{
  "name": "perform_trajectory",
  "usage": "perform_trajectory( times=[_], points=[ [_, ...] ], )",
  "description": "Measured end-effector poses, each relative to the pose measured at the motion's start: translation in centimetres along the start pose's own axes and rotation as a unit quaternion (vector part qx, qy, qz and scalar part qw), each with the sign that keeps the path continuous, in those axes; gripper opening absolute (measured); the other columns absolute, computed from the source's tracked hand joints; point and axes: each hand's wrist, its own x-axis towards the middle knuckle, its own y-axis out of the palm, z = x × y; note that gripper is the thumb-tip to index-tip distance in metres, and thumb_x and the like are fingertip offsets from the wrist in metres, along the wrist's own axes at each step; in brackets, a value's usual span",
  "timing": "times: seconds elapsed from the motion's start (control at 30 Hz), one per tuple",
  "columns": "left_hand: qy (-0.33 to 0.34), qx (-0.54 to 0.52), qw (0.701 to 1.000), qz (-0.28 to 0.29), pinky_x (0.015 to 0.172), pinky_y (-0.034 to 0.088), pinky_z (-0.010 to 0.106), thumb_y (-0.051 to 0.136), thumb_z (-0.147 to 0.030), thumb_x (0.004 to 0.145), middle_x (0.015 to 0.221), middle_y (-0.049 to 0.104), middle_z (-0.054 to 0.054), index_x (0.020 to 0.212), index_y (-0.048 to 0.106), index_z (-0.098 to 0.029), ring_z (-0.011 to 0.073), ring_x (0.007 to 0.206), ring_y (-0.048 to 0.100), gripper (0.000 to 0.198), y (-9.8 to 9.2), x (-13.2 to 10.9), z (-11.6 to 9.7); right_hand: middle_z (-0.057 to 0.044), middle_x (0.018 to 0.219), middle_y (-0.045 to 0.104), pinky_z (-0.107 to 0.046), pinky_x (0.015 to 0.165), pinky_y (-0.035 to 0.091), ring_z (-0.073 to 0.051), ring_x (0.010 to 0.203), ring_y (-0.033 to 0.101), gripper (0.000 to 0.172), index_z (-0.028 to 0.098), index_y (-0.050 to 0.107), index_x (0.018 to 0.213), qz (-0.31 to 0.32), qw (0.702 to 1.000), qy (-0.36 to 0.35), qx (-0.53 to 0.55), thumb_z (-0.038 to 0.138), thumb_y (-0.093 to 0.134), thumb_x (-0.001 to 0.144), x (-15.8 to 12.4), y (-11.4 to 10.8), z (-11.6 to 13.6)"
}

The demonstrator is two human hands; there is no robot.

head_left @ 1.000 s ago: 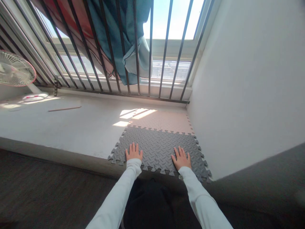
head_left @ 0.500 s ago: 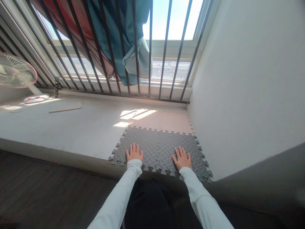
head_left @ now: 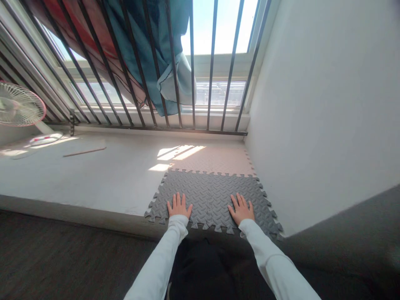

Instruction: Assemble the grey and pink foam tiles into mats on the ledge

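Well, left hand [head_left: 179, 206] and right hand [head_left: 241, 209] lie spread, empty, on a grey foam mat [head_left: 212, 192] — by its near edge. Concrete ledge [head_left: 93, 179] at 9 o'clock, pink mat [head_left: 212, 160] at 12.

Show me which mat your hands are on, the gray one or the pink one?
The gray mat: the left hand and right hand rest on it. The pink mat beyond it has neither.

- Your left hand [head_left: 178, 206] lies flat, fingers spread, on the gray foam puzzle mat [head_left: 209, 193].
- Your right hand [head_left: 241, 209] lies flat there too.
- A pink foam mat [head_left: 212, 161] adjoins it, below the iron window bars [head_left: 192, 62].
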Motion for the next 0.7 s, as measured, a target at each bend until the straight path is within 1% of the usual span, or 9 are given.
perform_trajectory(
  times=[0.13, 0.2, 0.23, 0.3, 0.33, 0.4, 0.53, 0.63, 0.7],
  points=[
    [0.089, -0.015, 0.993, 0.075, 0.103, 0.008, 0.058, 0.042, -0.056, 0.074, 0.145, 0.014, 0.008, 0.134, 0.027, -0.027, 0.029, 0.133, 0.01, 0.069, 0.1, -1.2, -0.1, -0.008, 0.137, 0.035, -0.041, 0.099, 0.026, -0.024, 0.124, 0.03, 0.057, 0.024, 0.036, 0.13, 0.032, 0.998, -0.057, 0.013, 0.048, 0.04, 0.079, 1.7, -1.6, -0.9],
    [0.12, -0.024, 0.987, 0.107, 0.101, 0.005, 0.062, 0.046, -0.061, 0.068, 0.146, 0.01, 0.008, 0.134, 0.025, -0.029, 0.0323, 0.133, 0.005, 0.077, 0.2, -2.0, -0.9, -0.01, 0.133, 0.039, -0.039, 0.096, 0.03, -0.024, 0.12, 0.035, 0.058, 0.023, 0.038, 0.129, 0.042, 0.996, -0.076, 0.02, 0.042, 0.047, 0.075, 3.3, -2.5, -1.0],
    [0.128, -0.026, 0.984, 0.121, 0.099, 0.003, 0.065, 0.048, -0.063, 0.065, 0.146, 0.009, 0.009, 0.134, 0.025, -0.03, 0.034, 0.133, 0.003, 0.08, 0.2, -2.5, -1.4, -0.01, 0.134, 0.037, -0.039, 0.096, 0.03, -0.024, 0.12, 0.034, 0.059, 0.024, 0.036, 0.13, 0.042, 0.996, -0.079, 0.022, 0.037, 0.049, 0.074, 4.3, -2.9, -0.8],
    [0.139, -0.024, 0.979, 0.149, 0.097, 0.003, 0.067, 0.052, -0.064, 0.06, 0.146, 0.006, 0.011, 0.135, 0.024, -0.03, 0.037, 0.132, 0.0, 0.086, 0.0, -3.2, -2.5, -0.01, 0.14, 0.026, -0.037, 0.097, 0.028, -0.023, 0.125, 0.028, 0.065, 0.025, 0.03, 0.133, 0.042, 0.996, -0.08, 0.023, 0.028, 0.051, 0.072, 6.5, -3.5, 0.1],
    [0.144, -0.02, 0.976, 0.162, 0.095, 0.003, 0.069, 0.054, -0.064, 0.058, 0.146, 0.006, 0.012, 0.135, 0.022, -0.03, 0.0385, 0.131, 0.0, 0.09, -0.2, -3.5, -3.0, -0.01, 0.143, 0.021, -0.036, 0.098, 0.027, -0.023, 0.127, 0.025, 0.069, 0.026, 0.026, 0.135, 0.05, 0.995, -0.083, 0.021, 0.025, 0.052, 0.071, 7.6, -3.7, 0.8],
    [0.157, -0.008, 0.969, 0.191, 0.094, 0.004, 0.07, 0.062, -0.059, 0.053, 0.145, 0.005, 0.015, 0.136, 0.018, -0.029, 0.0409, 0.13, 0.0, 0.099, -0.7, -3.7, -3.8, -0.009, 0.144, 0.018, -0.034, 0.098, 0.026, -0.022, 0.129, 0.022, 0.08, 0.03, 0.017, 0.137, 0.074, 0.992, -0.099, 0.011, 0.02, 0.056, 0.068, 9.8, -3.9, 2.5],
    [0.169, 0.012, 0.957, 0.236, 0.092, 0.009, 0.071, 0.069, -0.047, 0.05, 0.145, 0.005, 0.017, 0.137, 0.014, -0.029, 0.0427, 0.129, 0.003, 0.104, -2.3, -3.4, -4.3, -0.01, 0.141, 0.023, -0.04, 0.095, 0.029, -0.026, 0.128, 0.023, 0.092, 0.038, 0.011, 0.136, 0.088, 0.99, -0.107, -0.01, 0.019, 0.063, 0.063, 12.8, -4.1, 5.7],
    [0.176, 0.018, 0.951, 0.253, 0.094, 0.015, 0.068, 0.069, -0.046, 0.051, 0.144, 0.006, 0.019, 0.137, 0.016, -0.027, 0.0431, 0.129, 0.005, 0.103, -3.5, -3.3, -4.3, -0.011, 0.137, 0.028, -0.042, 0.089, 0.033, -0.028, 0.125, 0.027, 0.094, 0.041, 0.011, 0.135, 0.078, 0.991, -0.107, -0.027, 0.019, 0.065, 0.061, 14.4, -4.4, 6.5],
    [0.183, 0.014, 0.95, 0.252, 0.095, 0.017, 0.067, 0.066, -0.048, 0.054, 0.143, 0.008, 0.021, 0.137, 0.018, -0.023, 0.0431, 0.129, 0.008, 0.1, -3.4, -3.5, -4.5, -0.01, 0.136, 0.03, -0.043, 0.087, 0.035, -0.028, 0.123, 0.029, 0.094, 0.043, 0.012, 0.134, 0.078, 0.989, -0.116, -0.038, 0.018, 0.065, 0.06, 15.2, -4.7, 6.4]
  ],
)
